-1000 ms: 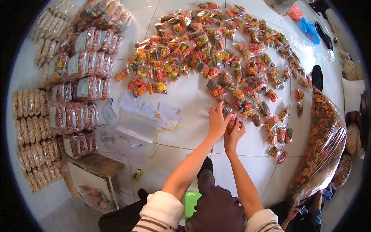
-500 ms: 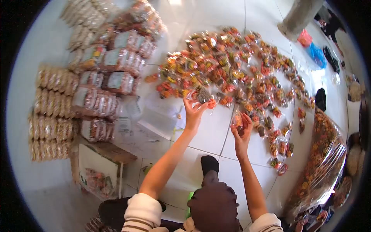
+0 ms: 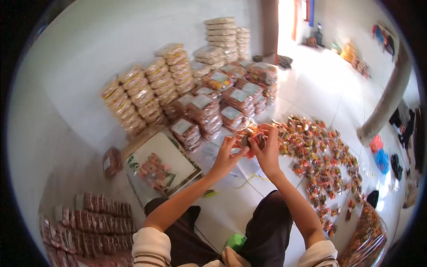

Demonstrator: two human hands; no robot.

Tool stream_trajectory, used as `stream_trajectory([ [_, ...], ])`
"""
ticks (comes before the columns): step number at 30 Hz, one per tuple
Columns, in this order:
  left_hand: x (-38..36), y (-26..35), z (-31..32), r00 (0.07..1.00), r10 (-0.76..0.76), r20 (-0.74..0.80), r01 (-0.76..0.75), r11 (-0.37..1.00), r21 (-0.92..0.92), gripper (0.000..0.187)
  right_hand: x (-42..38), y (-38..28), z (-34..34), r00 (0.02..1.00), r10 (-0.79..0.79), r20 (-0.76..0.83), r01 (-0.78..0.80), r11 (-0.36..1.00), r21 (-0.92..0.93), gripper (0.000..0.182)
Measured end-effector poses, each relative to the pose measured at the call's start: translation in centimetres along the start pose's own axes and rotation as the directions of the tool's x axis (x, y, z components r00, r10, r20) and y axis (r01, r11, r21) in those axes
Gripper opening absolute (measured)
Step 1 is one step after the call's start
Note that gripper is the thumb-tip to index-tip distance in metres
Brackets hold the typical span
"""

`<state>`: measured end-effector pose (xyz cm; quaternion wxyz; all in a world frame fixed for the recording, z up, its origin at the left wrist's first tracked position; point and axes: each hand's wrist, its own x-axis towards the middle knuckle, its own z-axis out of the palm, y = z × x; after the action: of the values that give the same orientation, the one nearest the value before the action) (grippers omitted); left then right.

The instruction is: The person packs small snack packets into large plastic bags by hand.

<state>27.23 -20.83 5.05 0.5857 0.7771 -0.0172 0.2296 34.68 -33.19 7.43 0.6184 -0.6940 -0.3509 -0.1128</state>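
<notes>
In front of me, my left hand (image 3: 227, 158) and my right hand (image 3: 267, 153) are brought close together, fingers pinched. Between them is a bunch of small clear snack packets (image 3: 250, 132) with orange, red and dark contents; how many each hand grips cannot be made out. Many similar loose snack packets (image 3: 327, 155) lie spread over the white tiles to the right of my hands. Beneath and left of my wrists stands a low box (image 3: 178, 153) with a pale top, bearing a clear bag of reddish pieces (image 3: 153, 171).
Stacked reddish-brown packs (image 3: 204, 113) and pale packs (image 3: 138, 95) line the wall. More brown packs (image 3: 95, 220) lie at lower left. At right are a pillar (image 3: 384, 102), a blue plastic bag (image 3: 382, 161) and a large filled clear sack (image 3: 364, 238).
The view has swung left. My hands, earlier apart with a packet in each over the loose packets, have come together near the stacked packs.
</notes>
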Motion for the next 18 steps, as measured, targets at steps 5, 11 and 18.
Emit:
stream_trajectory([
  [5, -4.7, -0.4, -7.1, 0.932, -0.284, -0.224, 0.164, 0.884, -0.437, 0.050, -1.2, -4.3, 6.7, 0.926, -0.251, 0.282, 0.243, 0.968, 0.062, 0.063],
  [11, -7.5, 2.3, -12.7, 0.878, -0.332, -0.345, 0.162, 0.884, -0.438, 0.060, -2.2, -5.7, 13.8, 0.895, -0.229, 0.382, 0.182, 0.971, 0.156, 0.077],
  [18, -10.4, 0.3, -15.5, 0.905, -0.130, -0.404, 0.310, 0.853, 0.419, 0.052, -4.2, -2.9, 18.2, 0.934, -0.038, 0.354, -0.053, 0.968, 0.244, 0.065],
])
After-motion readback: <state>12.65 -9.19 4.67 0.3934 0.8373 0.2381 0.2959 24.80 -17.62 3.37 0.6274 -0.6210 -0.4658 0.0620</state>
